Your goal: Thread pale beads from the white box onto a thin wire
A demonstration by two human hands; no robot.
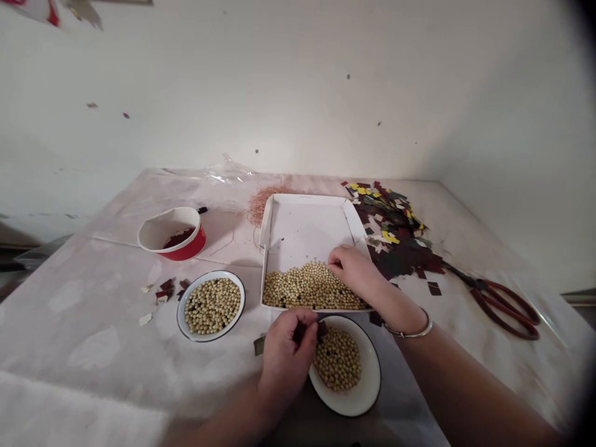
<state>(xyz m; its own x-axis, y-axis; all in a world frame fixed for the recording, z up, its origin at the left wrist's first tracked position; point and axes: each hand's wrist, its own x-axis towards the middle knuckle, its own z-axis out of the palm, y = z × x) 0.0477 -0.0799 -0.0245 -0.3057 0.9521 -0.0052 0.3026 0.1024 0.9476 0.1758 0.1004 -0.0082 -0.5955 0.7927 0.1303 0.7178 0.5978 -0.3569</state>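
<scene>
A white tray point(305, 217) holds many pale round beads point(310, 282) heaped along its near side, with a few dark ones among them. My right hand point(351, 267) reaches over the tray's right side, fingertips pinched together at the beads; what they hold, if anything, is too small to make out. Close to the tray's near edge, my left hand point(288, 351) has thumb and fingers curled around a small dark red piece point(321, 329). Just right of that hand, a white dish point(370, 379) holds more pale beads. A second dish point(236, 313) of beads with some dark ones stands to the left.
A red and white paper tub point(189, 248) with dark red bits stands at the left. Pink wire point(261, 205) lies behind the tray. Dark, yellow and white scraps point(400, 248) spread at the right, beside red-handled scissors point(505, 304). A wall rises behind the table.
</scene>
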